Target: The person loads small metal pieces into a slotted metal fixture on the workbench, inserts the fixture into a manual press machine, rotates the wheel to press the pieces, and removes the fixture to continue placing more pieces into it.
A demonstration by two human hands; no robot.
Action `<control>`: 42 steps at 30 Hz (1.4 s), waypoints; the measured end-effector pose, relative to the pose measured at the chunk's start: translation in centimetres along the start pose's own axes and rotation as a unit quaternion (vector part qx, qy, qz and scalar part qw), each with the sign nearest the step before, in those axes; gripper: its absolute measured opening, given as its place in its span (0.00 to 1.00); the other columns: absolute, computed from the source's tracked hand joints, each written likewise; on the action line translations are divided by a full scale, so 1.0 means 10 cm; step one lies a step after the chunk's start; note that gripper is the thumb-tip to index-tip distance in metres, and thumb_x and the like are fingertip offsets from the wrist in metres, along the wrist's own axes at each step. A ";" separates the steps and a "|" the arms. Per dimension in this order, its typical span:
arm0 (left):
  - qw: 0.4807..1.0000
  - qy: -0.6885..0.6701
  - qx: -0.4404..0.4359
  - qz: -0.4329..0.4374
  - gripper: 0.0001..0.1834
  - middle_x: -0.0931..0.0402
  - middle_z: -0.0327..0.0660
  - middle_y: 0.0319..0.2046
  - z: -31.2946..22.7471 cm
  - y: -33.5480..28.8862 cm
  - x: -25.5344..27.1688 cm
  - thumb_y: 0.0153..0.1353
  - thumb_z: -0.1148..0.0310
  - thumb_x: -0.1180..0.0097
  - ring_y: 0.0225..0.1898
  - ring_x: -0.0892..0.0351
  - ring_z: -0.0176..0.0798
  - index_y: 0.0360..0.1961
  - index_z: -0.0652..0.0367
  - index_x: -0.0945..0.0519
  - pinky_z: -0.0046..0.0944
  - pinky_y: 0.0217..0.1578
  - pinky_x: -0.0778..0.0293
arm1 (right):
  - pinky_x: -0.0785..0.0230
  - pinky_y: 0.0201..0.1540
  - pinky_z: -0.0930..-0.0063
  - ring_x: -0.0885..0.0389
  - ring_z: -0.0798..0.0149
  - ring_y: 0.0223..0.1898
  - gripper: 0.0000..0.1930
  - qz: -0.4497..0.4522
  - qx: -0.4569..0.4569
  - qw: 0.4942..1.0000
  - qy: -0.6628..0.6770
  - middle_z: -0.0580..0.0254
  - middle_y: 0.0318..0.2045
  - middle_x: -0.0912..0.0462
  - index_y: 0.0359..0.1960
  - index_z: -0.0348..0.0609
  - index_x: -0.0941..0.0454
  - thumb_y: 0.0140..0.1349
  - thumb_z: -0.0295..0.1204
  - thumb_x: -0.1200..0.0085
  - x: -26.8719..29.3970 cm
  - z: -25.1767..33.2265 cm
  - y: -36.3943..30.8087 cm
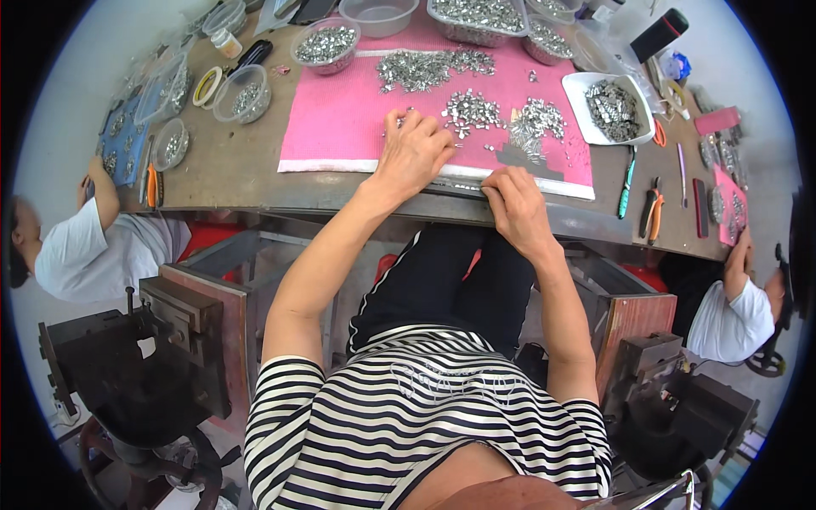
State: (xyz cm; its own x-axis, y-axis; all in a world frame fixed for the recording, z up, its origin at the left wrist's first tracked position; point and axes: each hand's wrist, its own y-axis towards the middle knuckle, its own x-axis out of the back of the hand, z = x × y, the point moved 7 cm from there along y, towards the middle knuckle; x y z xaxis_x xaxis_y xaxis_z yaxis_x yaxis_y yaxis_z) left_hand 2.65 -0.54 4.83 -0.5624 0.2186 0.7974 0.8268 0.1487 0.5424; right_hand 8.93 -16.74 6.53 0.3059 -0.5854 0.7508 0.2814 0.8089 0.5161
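My left hand (416,153) rests over the near part of the pink mat (331,127), fingers bent down and drawn together. Whatever its fingertips hold is hidden or too small to name. At the table's front edge, my right hand (517,204) has thumb and fingers pinched at the right end of a narrow dark strip (450,192). Tiny shiny bits show along that strip, between my hands. Beyond them on the mat lie loose piles of small silver metal pieces (473,112), another pile (535,123) and a larger heap (416,70).
Plastic tubs of metal pieces (325,47) line the back; a white tray (575,106) stands right of the mat. Farther right lie a teal-handled tool (627,187) and orange-handled pliers (654,217). Co-workers sit on the left (81,255) and right (735,319).
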 end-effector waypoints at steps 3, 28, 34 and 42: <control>0.999 -0.023 0.005 0.026 0.05 0.24 0.37 0.33 0.00 -0.02 0.00 0.59 0.64 0.36 0.46 0.27 0.43 0.33 0.51 0.14 0.56 0.57 0.42 | 0.31 0.43 0.59 0.24 0.52 0.38 0.06 0.000 0.037 0.997 -0.067 0.57 0.34 0.24 0.35 0.38 0.23 0.57 0.19 0.39 -0.01 0.10 0.01; 0.963 -0.267 0.042 -0.016 0.05 0.25 0.44 0.34 -0.53 -0.18 -0.06 0.60 0.77 0.41 0.40 0.27 0.51 0.36 0.60 0.25 0.48 0.44 0.33 | 0.28 0.39 0.77 0.19 0.73 0.33 0.07 -0.195 -0.271 0.919 0.211 0.65 0.31 0.16 0.45 0.37 0.16 0.69 0.23 0.43 0.00 -0.68 -0.53; 0.978 -0.208 0.025 -0.016 0.06 0.25 0.43 0.34 -0.61 -0.18 -0.10 0.59 0.77 0.40 0.40 0.27 0.50 0.36 0.60 0.24 0.47 0.44 0.33 | 0.29 0.39 0.80 0.21 0.75 0.34 0.07 -0.194 -0.264 0.926 0.187 0.68 0.31 0.17 0.46 0.37 0.16 0.70 0.24 0.43 0.05 -0.62 -0.51; 0.990 -0.137 -0.035 -0.030 0.07 0.26 0.42 0.34 -0.71 -0.16 -0.03 0.58 0.75 0.37 0.40 0.26 0.48 0.35 0.59 0.23 0.47 0.44 0.31 | 0.29 0.34 0.76 0.22 0.71 0.29 0.07 -0.165 -0.246 0.936 0.192 0.64 0.29 0.20 0.45 0.38 0.16 0.67 0.22 0.42 0.06 -0.61 -0.49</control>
State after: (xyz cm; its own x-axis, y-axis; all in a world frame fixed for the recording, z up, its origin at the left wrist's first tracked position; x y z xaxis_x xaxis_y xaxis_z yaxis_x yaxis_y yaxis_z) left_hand 1.49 -7.70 5.57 -0.5823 0.4656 0.6664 0.7840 0.1048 0.6118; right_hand 13.30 -21.39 1.87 0.4058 -0.8517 0.3315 0.7743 0.5131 0.3704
